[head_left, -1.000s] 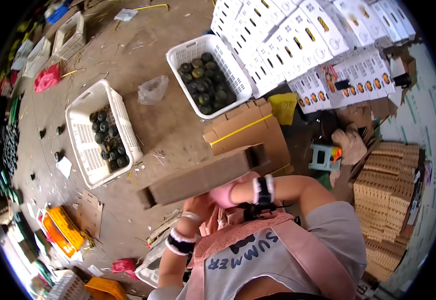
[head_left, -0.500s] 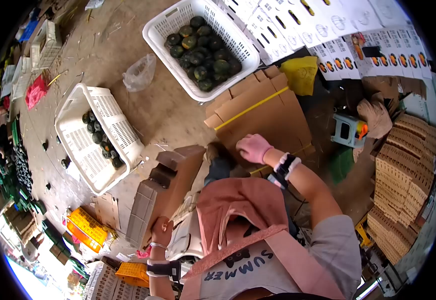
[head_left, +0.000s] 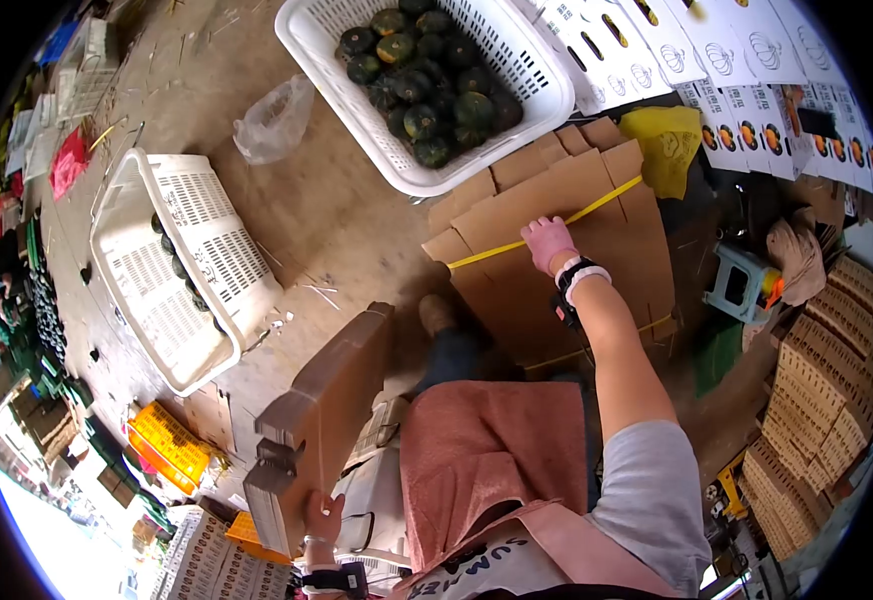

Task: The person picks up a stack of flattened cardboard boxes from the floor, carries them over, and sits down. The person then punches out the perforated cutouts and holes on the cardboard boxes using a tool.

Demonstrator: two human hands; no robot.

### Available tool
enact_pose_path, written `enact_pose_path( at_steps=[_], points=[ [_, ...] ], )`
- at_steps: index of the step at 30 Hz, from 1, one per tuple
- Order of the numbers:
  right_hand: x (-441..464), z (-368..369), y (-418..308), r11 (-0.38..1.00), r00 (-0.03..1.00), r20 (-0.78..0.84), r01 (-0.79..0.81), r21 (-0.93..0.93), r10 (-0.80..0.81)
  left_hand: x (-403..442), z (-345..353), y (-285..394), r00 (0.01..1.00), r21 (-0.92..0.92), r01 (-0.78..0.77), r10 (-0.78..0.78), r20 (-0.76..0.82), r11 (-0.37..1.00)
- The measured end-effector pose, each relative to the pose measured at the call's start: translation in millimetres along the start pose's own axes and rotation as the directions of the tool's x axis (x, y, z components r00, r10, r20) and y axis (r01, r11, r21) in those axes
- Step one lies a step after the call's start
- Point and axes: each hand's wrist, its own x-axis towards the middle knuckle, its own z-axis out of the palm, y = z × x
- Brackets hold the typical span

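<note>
My left hand [head_left: 324, 516] is at the lower end of a folded brown cardboard piece [head_left: 332, 405], its fingers closed at the edge. The cardboard stands slanted left of my lap. My right hand [head_left: 549, 243], in a pink glove, is closed at the yellow strap [head_left: 597, 207] across a bundle of flattened brown cardboard [head_left: 587, 285]. The bundle lies in front of me to the right. Beyond it is a white crate [head_left: 394, 172] with several dark green squashes [head_left: 422, 122].
Another white crate [head_left: 219, 235] holds squashes at the left. A clear plastic bag [head_left: 275, 122] lies between the crates. White printed boxes [head_left: 702, 45] are at the upper right. A blue stool [head_left: 735, 283] and stacked brown cardboard [head_left: 825, 385] stand at the right.
The folded cardboard has gone from across my front to my left side, held by my left hand alone. My right hand has moved off it, forward to the strap. The view has shifted.
</note>
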Motion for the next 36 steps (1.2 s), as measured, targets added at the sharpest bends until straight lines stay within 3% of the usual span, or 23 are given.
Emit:
enact_pose_path(
  at_steps=[3, 6, 7, 10, 11, 14, 16, 17, 18, 20, 21, 22, 25, 27, 28, 31, 34, 36],
  points=[
    [0.6, -8.6, -4.2, 0.998, 0.996, 0.064, -0.061, 0.006, 0.06, -7.3, 10.2, -17.8, 1.0, 0.048, 0.018, -0.017, -0.018, 0.999],
    [-1.2, -10.6, -3.9, 0.994, 0.991, 0.13, -0.052, 0.094, 0.04, -6.8, 26.6, -44.6, 0.988, -0.086, 0.138, -0.143, -0.058, 0.987],
    [-8.7, -9.6, -5.3, 0.988, 0.985, 0.166, -0.064, 0.141, 0.04, -3.1, 34.9, -66.8, 0.987, -0.116, 0.007, -0.026, -0.159, 0.993],
    [-44.2, -21.0, -5.3, 0.972, 0.979, 0.184, -0.123, 0.198, 0.086, 10.8, 36.9, -73.9, 0.991, -0.325, 0.018, -0.06, -0.118, 0.946],
    [-67.5, -25.1, -2.6, 0.97, 0.977, 0.203, -0.115, 0.212, 0.071, 11.9, 36.7, -62.8, 0.985, -0.181, 0.058, -0.086, -0.15, 0.982],
    [-160.0, -21.2, 9.7, 0.958, 0.974, 0.22, -0.111, 0.265, 0.052, 28.4, 43.8, -78.5, 0.987, -0.041, 0.071, -0.076, -0.139, 0.997],
    [-227.1, -20.3, 26.7, 0.94, 0.95, 0.287, -0.208, 0.271, 0.127, 35.2, 39.4, -70.8, 0.99, 0.108, 0.141, -0.138, -0.036, 0.984],
    [-257.6, -29.6, 37.2, 0.948, 0.918, 0.392, -0.176, 0.264, 0.061, 40.7, 37.9, -67.8, 0.985, 0.183, 0.168, -0.173, 0.01, 0.969],
    [-288.4, -36.5, 42.9, 0.954, 0.869, 0.495, -0.143, 0.265, -0.007, 49.1, 38.2, -75.4, 0.987, 0.232, 0.159, -0.152, -0.049, 0.96],
    [-353.3, -25.1, 37.0, 0.942, 0.855, 0.507, -0.07, 0.33, -0.114, 63.7, 57.5, -91.0, 0.982, 0.311, 0.149, -0.103, -0.161, 0.939],
    [-381.0, 5.6, 25.5, 0.958, 0.831, 0.545, -0.058, 0.282, -0.11, 55.9, 58.5, -78.6, 0.984, 0.267, 0.123, -0.083, -0.157, 0.956],
    [-394.9, 33.5, 23.9, 0.972, 0.807, 0.581, -0.036, 0.23, -0.108, 54.2, 55.4, -69.9, 0.999, 0.33, 0.023, -0.013, -0.033, 0.944],
    [-431.5, -16.1, 4.1, 0.909, 0.831, 0.556, -0.218, 0.355, -0.018, 76.5, 78.2, -83.8, 0.997, 0.357, -0.077, 0.076, 0.018, 0.931],
    [-449.0, -79.8, 7.8, 0.871, 0.838, 0.545, -0.276, 0.407, 0.011, 71.8, 68.6, -47.5, 0.997, 0.308, 0.011, -0.032, 0.063, 0.951],
    [-455.7, -104.6, 10.8, 0.851, 0.843, 0.538, -0.303, 0.429, 0.029, 57.0, 60.3, -9.5, 0.98, 0.243, 0.147, -0.175, 0.096, 0.959],
    [-481.6, -132.3, 1.3, 0.79, 0.859, 0.503, -0.372, 0.488, 0.093, 68.1, 66.4, -15.8, 0.993, 0.202, -0.073, 0.052, 0.11, 0.977],
    [-505.3, -141.5, -29.8, 0.656, 0.861, 0.462, -0.477, 0.585, 0.214, 79.1, 65.0, -12.9, 0.982, 0.221, -0.054, 0.012, 0.187, 0.974],
    [-507.8, -149.5, -42.7, 0.504, 0.858, 0.439, -0.513, 0.695, 0.267, 92.9, 63.0, -19.7, 0.946, 0.344, -0.203, 0.092, 0.311, 0.917]
  ],
)
